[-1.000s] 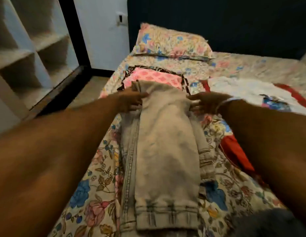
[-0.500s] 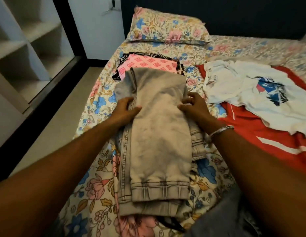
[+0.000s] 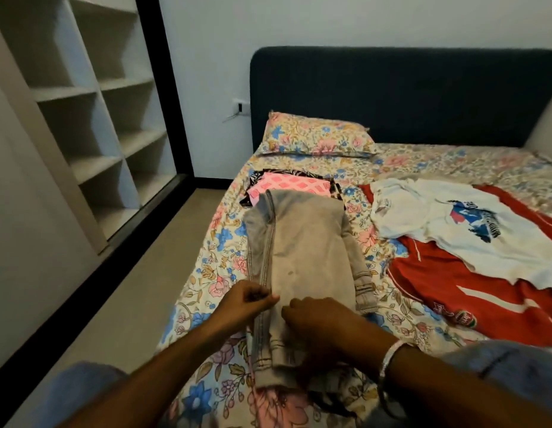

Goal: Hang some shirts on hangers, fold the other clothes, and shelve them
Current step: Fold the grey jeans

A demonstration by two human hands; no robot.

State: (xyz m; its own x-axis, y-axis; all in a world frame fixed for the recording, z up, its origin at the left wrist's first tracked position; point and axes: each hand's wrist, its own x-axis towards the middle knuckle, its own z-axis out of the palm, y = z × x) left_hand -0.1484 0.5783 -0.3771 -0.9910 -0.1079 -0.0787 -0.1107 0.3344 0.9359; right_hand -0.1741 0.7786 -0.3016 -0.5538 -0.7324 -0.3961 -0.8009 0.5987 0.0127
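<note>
Pale grey-beige jeans (image 3: pixel 302 251), folded lengthwise, lie on the flowered bed sheet (image 3: pixel 213 267). My left hand (image 3: pixel 246 304) pinches the jeans' left seam edge near their near end. My right hand (image 3: pixel 318 319) lies on top of the jeans close by, fingers bent down onto the cloth. Beyond the jeans sits a folded pink patterned garment (image 3: pixel 287 188) on a black-and-white one. A white printed T-shirt (image 3: pixel 453 223) lies spread over a red garment (image 3: pixel 472 288) to the right.
An open white shelf unit (image 3: pixel 92 118) with bare compartments stands at the left, behind a black frame. A strip of floor (image 3: pixel 138 291) runs between it and the bed. A flowered pillow (image 3: pixel 318 135) leans by the dark headboard (image 3: pixel 392 94).
Both hands have slid back along the jeans from their far end to the near end. The view has pulled back and lifted, showing the headboard and more shelves.
</note>
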